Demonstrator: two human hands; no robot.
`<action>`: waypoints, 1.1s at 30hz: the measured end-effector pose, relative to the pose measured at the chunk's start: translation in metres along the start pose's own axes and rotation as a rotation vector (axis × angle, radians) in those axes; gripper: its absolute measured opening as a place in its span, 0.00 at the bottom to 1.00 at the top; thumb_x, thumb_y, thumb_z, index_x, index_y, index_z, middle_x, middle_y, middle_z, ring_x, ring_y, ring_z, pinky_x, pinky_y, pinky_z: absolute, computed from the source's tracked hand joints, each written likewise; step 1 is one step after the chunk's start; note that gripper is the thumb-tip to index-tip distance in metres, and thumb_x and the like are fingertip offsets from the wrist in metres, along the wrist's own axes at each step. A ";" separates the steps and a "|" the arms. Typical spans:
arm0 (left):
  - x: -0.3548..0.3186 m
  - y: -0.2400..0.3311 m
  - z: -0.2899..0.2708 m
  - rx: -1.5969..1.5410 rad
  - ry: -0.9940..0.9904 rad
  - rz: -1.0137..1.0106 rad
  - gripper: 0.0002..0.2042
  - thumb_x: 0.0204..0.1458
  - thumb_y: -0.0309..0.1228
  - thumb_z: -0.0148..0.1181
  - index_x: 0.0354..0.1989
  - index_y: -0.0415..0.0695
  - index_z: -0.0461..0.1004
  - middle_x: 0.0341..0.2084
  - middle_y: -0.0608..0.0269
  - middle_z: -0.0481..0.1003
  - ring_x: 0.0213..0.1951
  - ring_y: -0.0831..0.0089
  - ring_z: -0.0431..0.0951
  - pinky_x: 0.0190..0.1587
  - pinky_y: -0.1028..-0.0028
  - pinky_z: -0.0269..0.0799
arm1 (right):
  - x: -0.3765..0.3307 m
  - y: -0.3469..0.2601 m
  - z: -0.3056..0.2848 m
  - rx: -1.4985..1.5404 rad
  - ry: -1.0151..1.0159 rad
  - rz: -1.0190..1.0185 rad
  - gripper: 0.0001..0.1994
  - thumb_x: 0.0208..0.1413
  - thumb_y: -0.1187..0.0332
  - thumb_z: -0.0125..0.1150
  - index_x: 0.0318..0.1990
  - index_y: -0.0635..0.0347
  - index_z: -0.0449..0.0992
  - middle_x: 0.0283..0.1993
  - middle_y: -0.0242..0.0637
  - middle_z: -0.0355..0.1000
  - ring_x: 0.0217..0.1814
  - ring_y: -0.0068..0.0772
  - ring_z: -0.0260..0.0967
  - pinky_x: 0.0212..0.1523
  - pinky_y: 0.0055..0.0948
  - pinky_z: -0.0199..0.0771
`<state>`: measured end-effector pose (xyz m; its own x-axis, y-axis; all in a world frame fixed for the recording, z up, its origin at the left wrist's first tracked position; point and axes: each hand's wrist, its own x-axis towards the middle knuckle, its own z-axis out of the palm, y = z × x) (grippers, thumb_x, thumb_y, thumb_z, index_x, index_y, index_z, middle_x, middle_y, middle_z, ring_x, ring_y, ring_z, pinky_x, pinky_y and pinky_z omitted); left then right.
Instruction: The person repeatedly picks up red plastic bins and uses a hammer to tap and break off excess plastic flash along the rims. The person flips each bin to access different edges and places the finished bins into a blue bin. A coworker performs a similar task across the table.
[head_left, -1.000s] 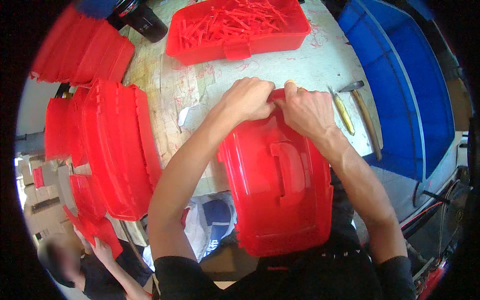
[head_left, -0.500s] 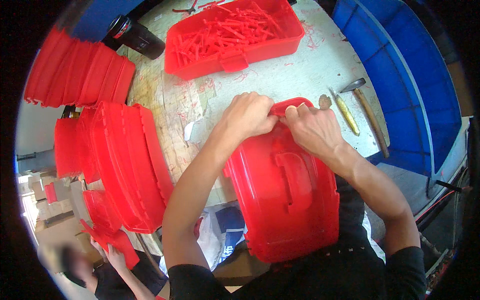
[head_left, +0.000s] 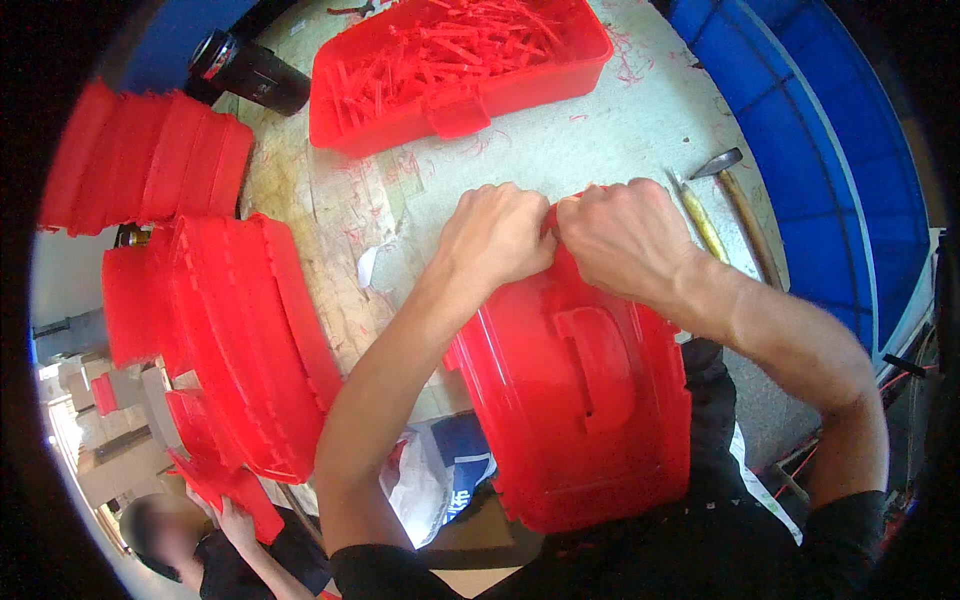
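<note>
A red plastic box lid (head_left: 540, 390) with a curved handle shape moulded in its middle leans between the bench edge and my body. At its far end, my left hand (head_left: 500, 232) is closed around the rim, thumb side toward the other hand. Right beside it, my right hand (head_left: 632, 238) is curled into a tight grip on the same end, knuckles up. Both hands nearly touch, and they hide most of that rim. Whether a small piece of the rim is pinched between them I cannot tell.
A red box (head_left: 460, 110) full of red plastic strips stands at the back. Stacked red shells (head_left: 250, 340) line the left, near a black flask (head_left: 250, 72). A yellow-handled tool (head_left: 706, 222) and a hammer (head_left: 745, 215) lie right, before a blue bin (head_left: 800, 130). A co-worker's hand (head_left: 235, 520) holds a red piece.
My right hand has rolled over and its fingers have curled tighter, while my right elbow has swung outward to the right. My left hand stays on the rim. The view has shifted slightly.
</note>
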<state>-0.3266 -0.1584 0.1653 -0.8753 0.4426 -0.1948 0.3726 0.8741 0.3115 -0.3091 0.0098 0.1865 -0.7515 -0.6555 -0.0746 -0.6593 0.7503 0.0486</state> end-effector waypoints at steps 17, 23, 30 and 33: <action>0.006 -0.004 0.004 -0.005 0.029 0.006 0.09 0.43 0.30 0.60 0.26 0.36 0.81 0.28 0.37 0.78 0.35 0.43 0.80 0.42 0.52 0.76 | 0.008 -0.005 0.008 -0.242 0.068 -0.065 0.06 0.51 0.68 0.61 0.24 0.50 0.82 0.26 0.35 0.80 0.29 0.32 0.81 0.29 0.32 0.78; 0.009 -0.013 0.009 -0.026 0.053 -0.056 0.09 0.41 0.30 0.60 0.25 0.36 0.80 0.25 0.37 0.77 0.33 0.43 0.80 0.40 0.52 0.76 | 0.017 -0.004 0.014 -0.162 0.073 0.003 0.03 0.48 0.68 0.62 0.27 0.52 0.82 0.28 0.36 0.81 0.33 0.35 0.81 0.31 0.34 0.79; 0.013 -0.012 0.003 -0.018 0.029 -0.022 0.09 0.40 0.30 0.60 0.23 0.36 0.79 0.24 0.36 0.77 0.32 0.42 0.79 0.38 0.52 0.76 | 0.012 -0.011 0.016 0.000 0.064 0.214 0.06 0.49 0.68 0.59 0.30 0.54 0.82 0.28 0.39 0.81 0.32 0.37 0.81 0.30 0.37 0.79; 0.008 -0.011 0.002 -0.012 0.050 -0.044 0.08 0.40 0.28 0.59 0.24 0.36 0.80 0.27 0.38 0.78 0.33 0.43 0.80 0.40 0.52 0.76 | 0.020 -0.007 0.005 -0.166 0.023 0.021 0.05 0.51 0.69 0.61 0.28 0.50 0.83 0.31 0.33 0.81 0.36 0.35 0.82 0.33 0.35 0.80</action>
<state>-0.3366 -0.1637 0.1583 -0.9052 0.3930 -0.1618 0.3302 0.8900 0.3146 -0.3188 -0.0081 0.1795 -0.7644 -0.6429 -0.0486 -0.6367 0.7409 0.2136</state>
